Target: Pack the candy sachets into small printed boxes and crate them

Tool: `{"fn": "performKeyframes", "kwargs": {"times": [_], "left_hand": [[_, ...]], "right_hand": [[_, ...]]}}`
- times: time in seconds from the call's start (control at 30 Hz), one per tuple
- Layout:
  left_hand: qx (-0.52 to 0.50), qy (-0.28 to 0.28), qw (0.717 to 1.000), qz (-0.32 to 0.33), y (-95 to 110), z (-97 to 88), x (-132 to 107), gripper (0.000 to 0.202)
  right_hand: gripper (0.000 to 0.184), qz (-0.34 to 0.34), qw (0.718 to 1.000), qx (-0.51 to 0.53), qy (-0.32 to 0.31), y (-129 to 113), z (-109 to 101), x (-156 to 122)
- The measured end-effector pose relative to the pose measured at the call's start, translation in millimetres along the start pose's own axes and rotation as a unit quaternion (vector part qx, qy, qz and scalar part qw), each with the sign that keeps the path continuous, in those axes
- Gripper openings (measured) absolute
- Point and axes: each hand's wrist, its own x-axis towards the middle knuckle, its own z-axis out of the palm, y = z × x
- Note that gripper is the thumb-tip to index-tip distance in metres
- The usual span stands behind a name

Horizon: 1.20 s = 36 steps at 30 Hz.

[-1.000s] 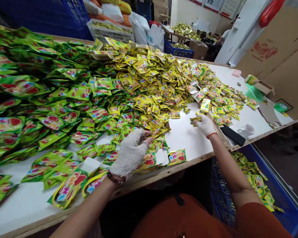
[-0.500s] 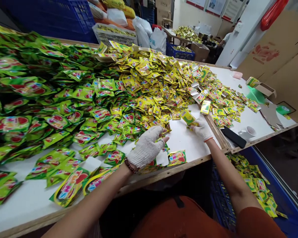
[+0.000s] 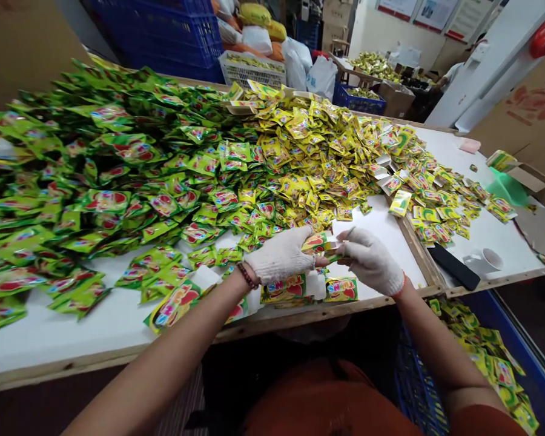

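Note:
My left hand (image 3: 282, 257), in a white fingerless glove, is closed on a green and red packet (image 3: 318, 241) just above the white table (image 3: 72, 315). My right hand (image 3: 371, 260), also gloved, meets it at the fingertips and pinches small packets I can barely see. Below both hands lie green packets with red fruit print (image 3: 340, 288) at the table's near edge. A large heap of green packets (image 3: 95, 163) covers the left, and a heap of small yellow packets (image 3: 318, 157) fills the middle.
A black phone (image 3: 454, 266) and a white cup (image 3: 485, 261) lie at the right of the table, beside cardboard boxes (image 3: 527, 175). A blue crate (image 3: 495, 363) with yellow packets stands below right. Blue crates (image 3: 172, 30) and sacks stand behind.
My right hand has come in from the yellow heap to meet my left hand. My left hand has lifted a green packet off the table. The view has shifted left.

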Motion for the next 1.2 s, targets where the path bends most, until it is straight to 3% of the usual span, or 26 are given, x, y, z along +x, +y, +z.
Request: {"fn": "performKeyframes", "kwargs": {"times": [0.07, 0.13, 0.2, 0.27, 0.43, 0.53, 0.6, 0.67, 0.77, 0.9, 0.97, 1.1, 1.2], "left_hand": [[0.086, 0.111, 0.99, -0.002, -7, 12.6, -7, 0.047], [0.17, 0.182, 0.968, 0.015, -11, 23.6, -13, 0.047], [0.217, 0.202, 0.954, 0.028, -14, 31.3, -18, 0.043], [0.228, 0.206, 0.951, 0.026, -14, 35.7, -21, 0.039], [0.181, 0.225, 0.957, 0.033, -16, 34.8, -27, 0.039], [0.174, 0.203, 0.96, 0.084, -17, 32.7, -28, 0.039], [0.173, 0.201, 0.957, 0.116, -16, 34.6, -28, 0.04], [0.166, 0.219, 0.955, 0.113, -14, 39.3, -27, 0.038], [0.162, 0.231, 0.957, 0.069, -10, 46.3, -26, 0.032], [0.194, 0.22, 0.955, 0.03, -9, 45.8, -29, 0.037], [0.208, 0.214, 0.954, 0.034, -9, 43.5, -29, 0.041], [0.203, 0.184, 0.96, 0.055, -7, 44.8, -29, 0.047], [0.197, 0.186, 0.961, 0.059, -6, 46.9, -29, 0.047]], "right_hand": [[0.007, 0.116, 0.983, 0.119, 0.073, 0, 3, 0], [0.02, 0.226, 0.935, 0.224, 0.158, -4, 9, 3], [0.035, 0.307, 0.879, 0.3, 0.205, -10, 19, 7], [0.043, 0.352, 0.854, 0.326, 0.201, -14, 28, 10], [0.037, 0.342, 0.892, 0.27, 0.122, -12, 35, 12], [0.031, 0.312, 0.916, 0.248, 0.044, -10, 34, 12], [0.026, 0.282, 0.945, 0.163, 0.022, -12, 36, 13], [0.023, 0.254, 0.966, 0.02, 0.051, -17, 42, 15], [0.022, 0.228, 0.963, -0.128, 0.064, -25, 47, 18], [0.013, 0.209, 0.977, -0.019, -0.027, -27, 35, 19], [0.011, 0.225, 0.973, 0.035, -0.034, -23, 27, 18], [0.017, 0.235, 0.971, 0.04, -0.006, -20, 23, 18], [0.017, 0.277, 0.952, 0.122, -0.051, -22, 27, 20]]}}
